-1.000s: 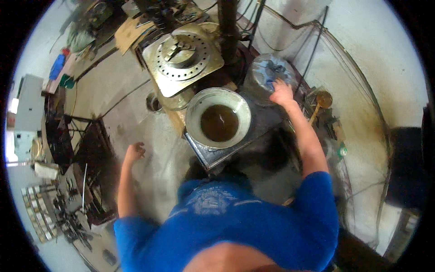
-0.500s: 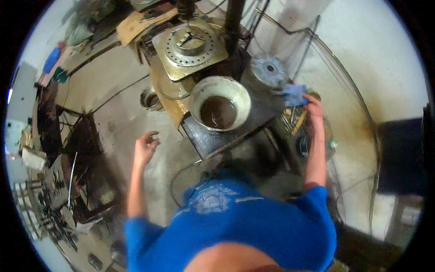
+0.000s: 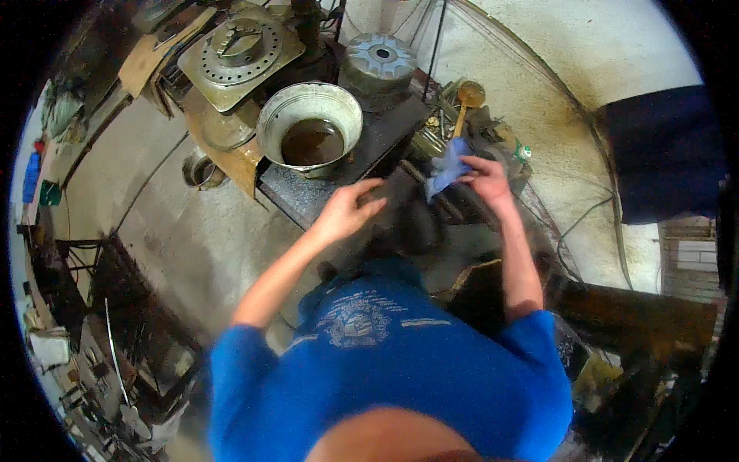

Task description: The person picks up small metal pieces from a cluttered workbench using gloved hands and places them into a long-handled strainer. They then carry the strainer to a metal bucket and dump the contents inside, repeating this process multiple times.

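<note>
Head camera looked down on a person in a blue shirt, standing at a dark metal stand in a messy workshop. The right hand pinched a small blue rag between thumb and fingers, and the rag hung just above the right edge of the stand. The left hand was loose and half open, with its fingers curled a little, and it held nothing. It hovered over the front of the stand, near the rag but not touching it.

On the stand sat a big metal bowl with brown liquid in its bottom. Behind the bowl stood a round grey metal part, and to the left lay a flat brass plate with holes. A wooden spoon rested just past the rag.

It looked like the rag was being brought between both hands, maybe to wipe them. The picture was blurry there, so that was only a guess. A good next move would need the left hand to meet the rag and grip it softly, while staying away from the bowl so nothing spilled
</note>
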Tool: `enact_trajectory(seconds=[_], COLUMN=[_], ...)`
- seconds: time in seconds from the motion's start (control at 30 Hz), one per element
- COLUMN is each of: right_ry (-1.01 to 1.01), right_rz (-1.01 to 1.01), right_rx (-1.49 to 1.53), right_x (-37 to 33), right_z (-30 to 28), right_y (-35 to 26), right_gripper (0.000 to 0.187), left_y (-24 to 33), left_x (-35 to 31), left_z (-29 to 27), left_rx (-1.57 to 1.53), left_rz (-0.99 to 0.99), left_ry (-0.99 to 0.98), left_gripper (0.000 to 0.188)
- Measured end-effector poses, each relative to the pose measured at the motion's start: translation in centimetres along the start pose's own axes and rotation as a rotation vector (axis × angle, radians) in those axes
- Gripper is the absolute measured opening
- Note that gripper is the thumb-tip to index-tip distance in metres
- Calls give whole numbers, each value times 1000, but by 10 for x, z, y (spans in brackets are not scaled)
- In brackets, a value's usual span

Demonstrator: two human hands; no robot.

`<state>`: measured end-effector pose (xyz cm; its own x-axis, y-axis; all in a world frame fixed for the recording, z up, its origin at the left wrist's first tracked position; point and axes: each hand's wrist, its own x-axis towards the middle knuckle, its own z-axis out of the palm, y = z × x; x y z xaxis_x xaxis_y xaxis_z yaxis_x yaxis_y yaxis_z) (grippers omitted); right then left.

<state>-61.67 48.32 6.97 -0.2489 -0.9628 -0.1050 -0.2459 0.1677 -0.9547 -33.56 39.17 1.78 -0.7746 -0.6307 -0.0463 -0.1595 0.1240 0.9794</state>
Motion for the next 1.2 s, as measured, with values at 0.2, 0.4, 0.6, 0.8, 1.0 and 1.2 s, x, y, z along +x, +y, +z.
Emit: enact_trajectory(seconds=[0.2, 0.4, 0.6, 0.8, 1.0, 1.2], right_ry=[-171, -239, -497, -688, -810, -804], right_rz=[-437, -343, -585, -597, -350, 72], right_rx=[-498, -413, -547, -383, -228, 299], right_x=[-1, 44, 80, 96, 93, 82], right_z=[73, 58, 35, 27, 22, 28], right_y=[7, 25, 40, 51, 57, 84], right_gripper=[54, 50, 41, 39, 37, 42], left_y=[1, -27, -9, -4, -2, 45], left_x=[63, 80, 84, 77, 67, 78], left_z=[22, 30, 61, 76, 75, 81], left_rx=[133, 136, 383, 263, 488, 416], left_rz=[-5, -27, -305, -381, -384, 18], left_ry=[225, 396, 405, 545, 430, 620], left_gripper=[48, 57, 63, 65, 62, 42])
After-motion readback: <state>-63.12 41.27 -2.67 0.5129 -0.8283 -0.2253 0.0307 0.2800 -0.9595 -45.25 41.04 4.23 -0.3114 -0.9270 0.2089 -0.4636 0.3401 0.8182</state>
